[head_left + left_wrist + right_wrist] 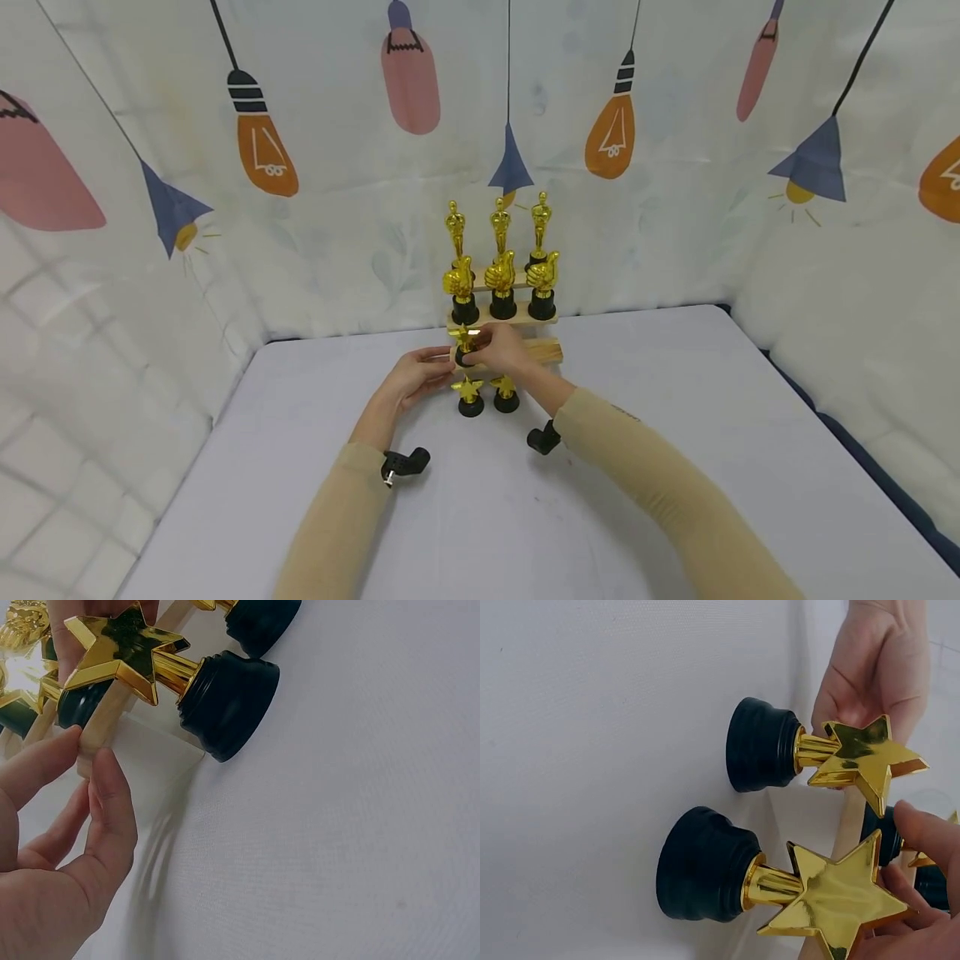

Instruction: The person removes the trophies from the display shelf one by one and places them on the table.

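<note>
Thumb and finger of the right hand point(504, 348) pinch the star trophy point(464, 339) by its base, at the left end of the front step of the wooden rack point(547, 351). The left hand point(415, 377) pinches that end of the rack; it should brace lightly, the right letting go only once the base seems flat. Shiny gold above, black below, the trophy matches two star trophies point(469, 392) on the tabletop point(480, 508) before the rack.

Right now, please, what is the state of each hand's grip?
Left hand: closed, pinching the end of the wooden step.
Right hand: closed, holding a star trophy.
</note>
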A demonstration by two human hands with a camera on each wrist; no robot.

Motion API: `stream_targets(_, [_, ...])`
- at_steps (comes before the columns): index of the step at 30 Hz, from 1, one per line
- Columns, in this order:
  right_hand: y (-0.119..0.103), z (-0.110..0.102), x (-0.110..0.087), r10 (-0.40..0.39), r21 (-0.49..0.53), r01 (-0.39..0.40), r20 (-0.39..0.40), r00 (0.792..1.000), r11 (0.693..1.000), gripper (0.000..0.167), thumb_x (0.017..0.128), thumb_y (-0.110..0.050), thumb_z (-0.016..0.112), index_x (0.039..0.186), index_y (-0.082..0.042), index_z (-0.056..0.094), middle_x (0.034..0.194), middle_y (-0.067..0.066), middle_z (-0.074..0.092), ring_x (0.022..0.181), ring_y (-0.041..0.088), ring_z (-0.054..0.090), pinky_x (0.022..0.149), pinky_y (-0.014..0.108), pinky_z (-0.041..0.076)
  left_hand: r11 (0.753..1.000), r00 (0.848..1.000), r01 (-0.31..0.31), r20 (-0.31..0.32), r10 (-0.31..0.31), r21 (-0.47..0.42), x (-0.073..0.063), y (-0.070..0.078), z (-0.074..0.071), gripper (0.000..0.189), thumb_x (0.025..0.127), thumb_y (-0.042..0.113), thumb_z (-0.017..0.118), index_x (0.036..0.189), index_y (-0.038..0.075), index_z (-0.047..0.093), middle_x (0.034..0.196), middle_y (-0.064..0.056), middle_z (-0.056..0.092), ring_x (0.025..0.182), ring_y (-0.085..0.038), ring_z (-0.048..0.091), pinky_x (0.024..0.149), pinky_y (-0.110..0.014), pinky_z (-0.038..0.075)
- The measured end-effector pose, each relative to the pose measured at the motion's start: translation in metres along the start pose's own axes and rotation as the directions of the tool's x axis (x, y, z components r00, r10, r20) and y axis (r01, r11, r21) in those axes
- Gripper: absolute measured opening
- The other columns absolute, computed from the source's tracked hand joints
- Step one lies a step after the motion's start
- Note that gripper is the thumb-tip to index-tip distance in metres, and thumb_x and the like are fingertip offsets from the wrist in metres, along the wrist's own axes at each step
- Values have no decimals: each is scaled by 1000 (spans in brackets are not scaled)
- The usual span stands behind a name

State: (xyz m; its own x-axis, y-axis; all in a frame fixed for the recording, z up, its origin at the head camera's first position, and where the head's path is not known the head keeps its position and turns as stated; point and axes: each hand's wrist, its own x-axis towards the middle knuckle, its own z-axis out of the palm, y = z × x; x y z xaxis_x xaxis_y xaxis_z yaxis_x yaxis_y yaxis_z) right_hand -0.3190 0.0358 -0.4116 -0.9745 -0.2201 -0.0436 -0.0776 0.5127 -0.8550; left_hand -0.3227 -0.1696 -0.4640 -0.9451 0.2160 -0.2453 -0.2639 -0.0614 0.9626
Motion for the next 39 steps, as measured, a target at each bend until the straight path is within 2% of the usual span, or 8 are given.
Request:
stream_targets(10, [1, 7, 2, -9, -59, 9, -14, 1000, 998, 38, 89, -17, 84, 119, 1, 69, 107, 10, 69, 96, 23, 64, 82, 36, 57, 1000, 1000, -1, 5, 1, 5, -1, -1, -1, 54, 99, 4, 69, 148, -5, 48, 138, -23, 58, 108, -20, 66, 92, -31, 57])
stream_targets(21, [0, -2, -3, 6, -58, -5, 15, 1000, 998, 36, 88, -19, 84, 115, 0, 70, 103, 8, 68, 93, 23, 63, 81, 36, 57, 1000, 1000, -4, 0, 4, -9, -1, 0, 0, 54, 99, 1, 68, 148, -6, 48, 131, -18, 60, 104, -19, 67, 89, -30, 58])
stream_targets(33, [2, -15, -8, 17, -70, -16, 19, 1000, 997, 46, 89, -21, 83, 126, 2, 66, 116, 12, 68, 103, 25, 64, 89, 38, 56, 1000, 1000, 10, -8, -11, -8, 1, -1, 0, 54, 98, 0, 69, 148, -4, 48, 136, -21, 58, 106, -20, 66, 90, -30, 58])
stream_targets(39, [9, -25, -12, 16, -76, -14, 18, 1000, 997, 49, 89, -21, 82, 128, 3, 65, 120, 15, 67, 103, 25, 64, 87, 37, 58, 1000, 1000, -2, -1, 2, 4, 1, -3, 0, 55, 98, 2, 69, 148, -5, 47, 140, -24, 55, 109, -21, 65, 93, -32, 57])
